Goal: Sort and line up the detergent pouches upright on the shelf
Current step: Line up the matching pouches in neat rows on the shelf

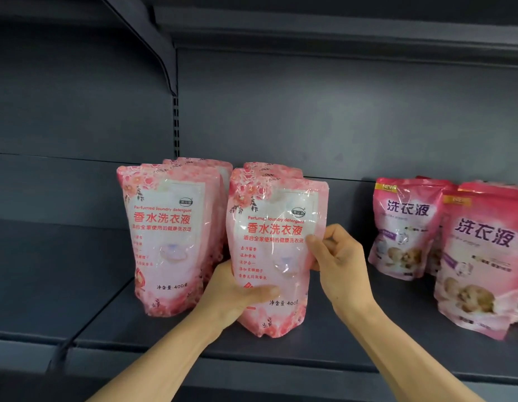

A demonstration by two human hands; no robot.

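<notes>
Left hand [240,294]: reaches in from below, thumb across the lower front of the front pouch [276,250], fingers wrapped behind its left edge. Right hand [336,259]: forearm angled up from the lower right, fingers curled, pinching the same pouch at its right edge. Pouch stands upright on the dark shelf [324,346], between both hands; label reads "Perfumed laundry detergent", "400". More pouches stacked behind it. Matching pink row [167,236] just left of the left hand. Darker pink pouches [481,256], marked "NEW", well right of the right hand.
</notes>
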